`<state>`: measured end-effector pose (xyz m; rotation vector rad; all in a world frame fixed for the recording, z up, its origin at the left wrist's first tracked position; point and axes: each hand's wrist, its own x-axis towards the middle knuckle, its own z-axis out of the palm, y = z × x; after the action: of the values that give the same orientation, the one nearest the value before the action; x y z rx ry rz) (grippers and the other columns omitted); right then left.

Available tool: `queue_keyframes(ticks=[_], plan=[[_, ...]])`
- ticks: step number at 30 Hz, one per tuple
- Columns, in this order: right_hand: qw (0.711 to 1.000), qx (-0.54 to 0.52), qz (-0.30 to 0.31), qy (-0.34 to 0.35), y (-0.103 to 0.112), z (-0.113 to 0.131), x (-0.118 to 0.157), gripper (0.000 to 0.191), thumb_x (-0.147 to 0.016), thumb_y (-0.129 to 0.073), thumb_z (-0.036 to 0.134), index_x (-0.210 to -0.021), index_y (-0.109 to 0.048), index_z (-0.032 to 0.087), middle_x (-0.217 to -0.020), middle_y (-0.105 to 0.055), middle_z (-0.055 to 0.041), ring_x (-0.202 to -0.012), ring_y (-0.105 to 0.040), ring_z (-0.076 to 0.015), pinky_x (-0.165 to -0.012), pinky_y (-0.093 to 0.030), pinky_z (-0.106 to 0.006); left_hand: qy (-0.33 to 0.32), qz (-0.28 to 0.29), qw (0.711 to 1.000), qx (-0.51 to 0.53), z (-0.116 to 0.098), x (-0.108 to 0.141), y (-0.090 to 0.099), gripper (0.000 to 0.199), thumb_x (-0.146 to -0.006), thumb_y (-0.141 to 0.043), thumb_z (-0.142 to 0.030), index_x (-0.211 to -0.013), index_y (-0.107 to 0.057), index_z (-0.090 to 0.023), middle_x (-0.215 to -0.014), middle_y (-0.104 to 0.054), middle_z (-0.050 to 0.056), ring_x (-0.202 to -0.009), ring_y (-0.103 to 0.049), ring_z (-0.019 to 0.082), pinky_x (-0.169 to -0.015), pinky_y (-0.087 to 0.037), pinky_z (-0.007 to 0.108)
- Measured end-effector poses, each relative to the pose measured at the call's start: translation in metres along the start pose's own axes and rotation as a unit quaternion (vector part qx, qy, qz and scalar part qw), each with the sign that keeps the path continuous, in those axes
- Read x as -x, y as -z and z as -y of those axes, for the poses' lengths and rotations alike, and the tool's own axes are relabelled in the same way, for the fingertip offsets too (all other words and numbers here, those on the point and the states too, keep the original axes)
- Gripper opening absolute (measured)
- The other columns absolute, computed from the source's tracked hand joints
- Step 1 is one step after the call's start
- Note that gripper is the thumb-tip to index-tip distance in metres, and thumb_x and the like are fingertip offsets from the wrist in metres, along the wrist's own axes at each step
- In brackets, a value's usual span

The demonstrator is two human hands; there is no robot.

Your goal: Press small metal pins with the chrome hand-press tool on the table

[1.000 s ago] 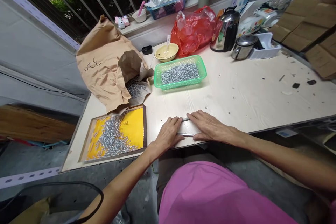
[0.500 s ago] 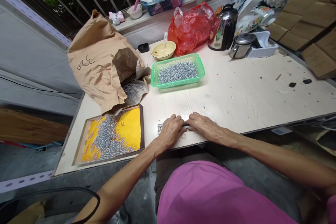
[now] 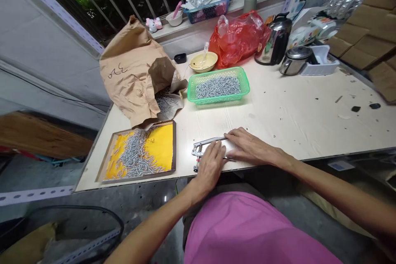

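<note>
A metal hand tool [image 3: 208, 141] lies near the table's front edge, its two long arms spread apart, with a spring and a small red part at its left end. My left hand [image 3: 211, 165] rests on its lower arm, fingers bent and close together. Closed about the right ends of the arms is my right hand [image 3: 249, 147]; its fingertips are partly hidden. To the left, small metal pins [image 3: 133, 154] are heaped in a shallow tray with a yellow bottom [image 3: 165, 142]. Behind my hands, a green plastic basket [image 3: 216, 102] holds many similar pins.
An open brown paper bag [image 3: 133, 78] with more pins lies behind the tray. Farther back stand a yellow bowl [image 3: 202, 62], a red plastic bag [image 3: 236, 39], a kettle [image 3: 275, 41] and a steel pot [image 3: 295, 62]. Dark scraps [image 3: 355, 109] lie at the right.
The tool's arms, pressed together and mostly covered before, have swung apart. My left hand has slid lower, onto the lower arm. The camera view has shifted slightly left.
</note>
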<state>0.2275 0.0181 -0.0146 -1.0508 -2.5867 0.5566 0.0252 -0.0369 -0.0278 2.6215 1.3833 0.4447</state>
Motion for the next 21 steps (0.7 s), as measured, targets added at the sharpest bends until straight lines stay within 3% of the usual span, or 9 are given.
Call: queue_keyframes(ticks=[4,10,14,18,21], plan=[[0.999,0.022,-0.014,-0.035,-0.005,-0.005,-0.013,0.029,-0.095,-0.042,0.029,-0.114,-0.058,0.014,-0.100,-0.060,-0.0122,-0.096,-0.051,-0.0233,-0.083,-0.042,-0.036,-0.006,-0.013,0.999,0.052,-0.019,0.014,-0.010,0.031,-0.094,-0.044,-0.024,-0.122,-0.052,-0.015,-0.134,-0.052,0.013,-0.131,-0.041,0.026,-0.105,-0.041,0.043],[0.990,0.129,-0.016,-0.061,-0.007,-0.025,-0.048,0.019,-0.092,-0.049,0.027,-0.088,-0.066,0.018,-0.089,-0.064,-0.0074,-0.090,-0.049,-0.0238,-0.077,-0.035,-0.037,0.001,-0.012,0.995,0.098,-0.025,0.020,-0.013,0.027,-0.095,-0.043,-0.026,-0.117,-0.054,-0.016,-0.117,-0.063,0.010,-0.120,-0.052,0.021,-0.110,-0.036,0.045],[0.986,0.158,0.006,-0.058,0.000,-0.011,-0.066,0.016,-0.090,-0.052,0.024,-0.091,-0.066,0.017,-0.092,-0.063,-0.0098,-0.092,-0.047,-0.0247,-0.074,-0.032,-0.035,-0.006,-0.022,0.994,0.109,-0.024,0.022,-0.012,0.029,-0.094,-0.044,-0.027,-0.119,-0.053,-0.016,-0.119,-0.062,0.011,-0.121,-0.052,0.022,-0.109,-0.036,0.046],[0.986,0.117,0.060,0.099,-0.012,0.038,-0.080,0.014,-0.089,-0.056,0.027,-0.096,-0.067,0.022,-0.099,-0.059,-0.0076,-0.094,-0.044,-0.0224,-0.070,-0.030,-0.033,0.002,-0.025,0.992,0.121,-0.023,0.024,-0.020,0.031,-0.093,-0.045,-0.027,-0.120,-0.053,-0.013,-0.117,-0.062,0.013,-0.118,-0.054,0.025,-0.103,-0.043,0.043],[0.963,0.111,0.117,0.217,-0.033,0.069,-0.091,0.011,-0.087,-0.057,0.024,-0.084,-0.067,0.022,-0.096,-0.058,-0.0069,-0.095,-0.042,-0.0224,-0.069,-0.029,-0.033,0.017,-0.020,0.993,0.113,-0.026,0.031,-0.024,0.030,-0.092,-0.048,-0.029,-0.115,-0.058,-0.012,-0.109,-0.066,0.012,-0.106,-0.061,0.026,-0.092,-0.050,0.040]])
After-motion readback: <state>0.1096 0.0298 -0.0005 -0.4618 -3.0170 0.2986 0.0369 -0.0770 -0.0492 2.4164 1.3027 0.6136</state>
